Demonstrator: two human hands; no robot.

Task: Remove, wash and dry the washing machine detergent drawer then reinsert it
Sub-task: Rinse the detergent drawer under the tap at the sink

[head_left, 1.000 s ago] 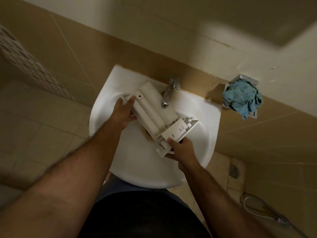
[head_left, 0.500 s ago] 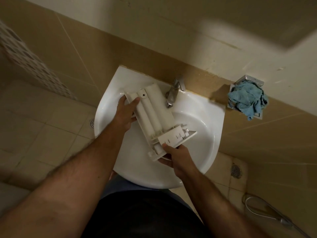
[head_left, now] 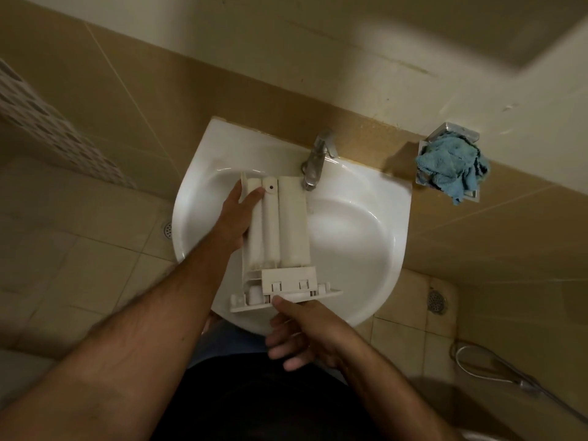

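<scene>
Head view: a white plastic detergent drawer [head_left: 278, 230] is held upside down over the left half of a white ceramic wall basin [head_left: 366, 224], its front panel turned toward the person. The drawer's left side is gripped by the left hand [head_left: 237, 214], whose fingers [head_left: 254, 195] are laid across the ribbed underside. The front panel is pinched at its lower edge by the right hand [head_left: 305, 332], thumb on top, with the remaining fingers loosely curled below. A chrome tap [head_left: 315, 163] is seen just beside the drawer's far end. A crumpled blue cloth [head_left: 451, 167] is held in a metal wall holder [head_left: 458, 135], well apart to the right.
</scene>
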